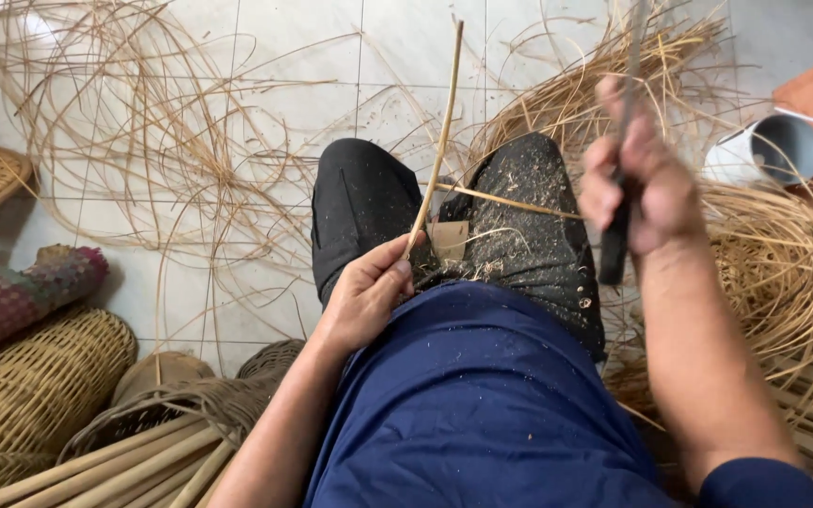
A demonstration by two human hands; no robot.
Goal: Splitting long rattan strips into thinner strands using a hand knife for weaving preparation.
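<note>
The person wore a dark blue shirt [482, 404] of plain cloth, speckled all over with pale dust and tiny fibre scraps. Its sleeves [759, 482] were short or pushed up, the right one ending in a folded blue edge above the elbow, so both forearms were bare. Above the shirt in the view, black trousers [369, 202] covered both legs, the fabric faded at the knees and thickly littered with light shavings, most densely on the right leg. The left hand [366, 293] and right hand [634, 183] were ungloved, with no rings, watch or bands visible.
</note>
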